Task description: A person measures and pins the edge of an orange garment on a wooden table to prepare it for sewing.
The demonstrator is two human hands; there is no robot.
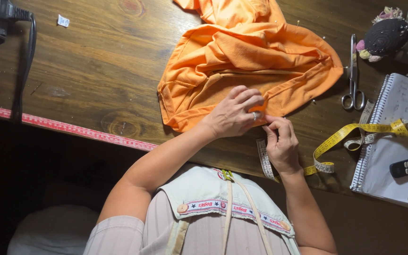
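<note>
While both hands meet at the lower edge of the crumpled orange knit garment [246,61], which spreads from the top centre of the frame down to just right of centre, the whole matter sits at one spot on its hem. Left hand [234,115] lies flat-ish over that hem, fingers [247,100] bent and closed down on a small fold of the orange cloth, a ring showing on one of them. Right hand [282,144] comes up from below, touching the left, its fingertips [279,123] pinched together at the same fold; whether they hold a pin or only the cloth cannot be made out. Hem edge runs roughly left to right, rising toward the right, so the fold lies above the right fingers and under the left ones; both hands are equally near. Under the right wrist a white and yellow measuring tape [341,137] passes, its yellow length trailing right across a spiral notebook [402,123] at the right edge. Steel scissors [353,75] lie upright in the frame, right of the garment, apart from it. Dark round pincushion [386,35] sits upper right, partly cut off. Red ruled strip [67,126] follows the near edge of the dark wooden table [95,56]. Black cable [24,61] and a machine part, upper left, are cropped.
</note>
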